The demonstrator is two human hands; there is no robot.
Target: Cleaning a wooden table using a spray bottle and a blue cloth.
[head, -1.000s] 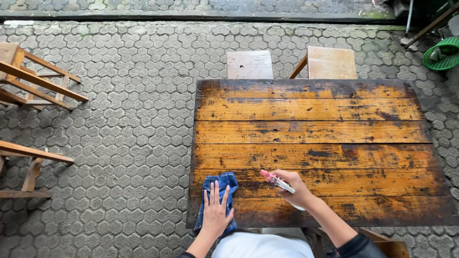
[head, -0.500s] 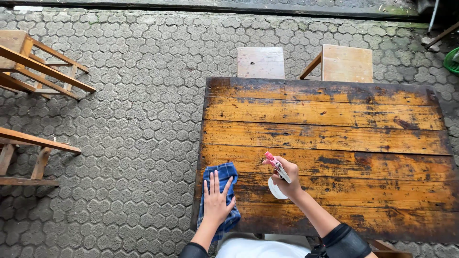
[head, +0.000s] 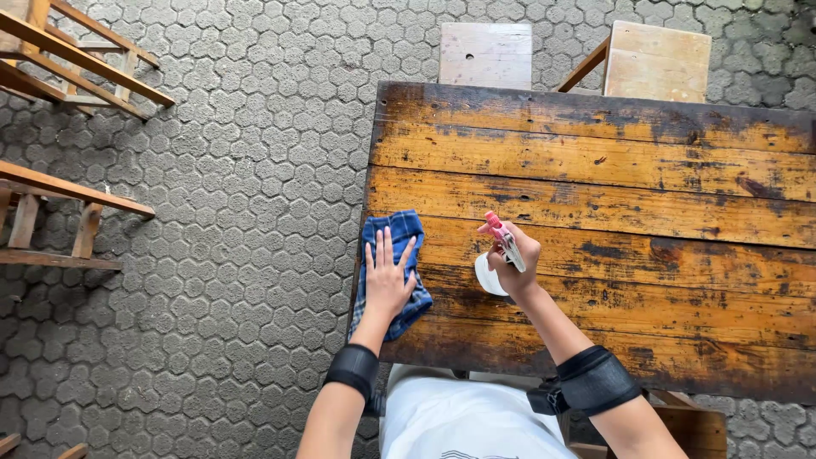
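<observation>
Since the earlier frames, both hands sit further up the table, the cloth having travelled with the left hand away from the near edge, and the spray bottle is raised slightly higher in the right.

Left hand [head: 389,279]: flat, fingers spread wide, palm pressed down on a blue checked cloth [head: 393,231]. The cloth lies crumpled at the left edge of the wooden table [head: 595,161], its lower corner showing beyond the heel of the hand.

Right hand [head: 512,263]: closed around a white spray bottle [head: 488,276], fingers wrapped at the neck. The bottle's pink trigger head [head: 501,236] projects above the knuckles and points up and to the left, towards the cloth. The bottle body shows only in part, below the fingers; whether its base touches the table cannot be told.

The two hands are near each other but apart, with bare plank between them. Each forearm carries a black band [head: 353,371].

Table surface: dark, weathered planks with worn orange-brown varnish and black staining along the edges. Two pale wooden stools [head: 486,53] stand at the far side. Wooden frame furniture [head: 59,59] stands well apart on the left, on grey hexagonal paving [head: 238,170].
</observation>
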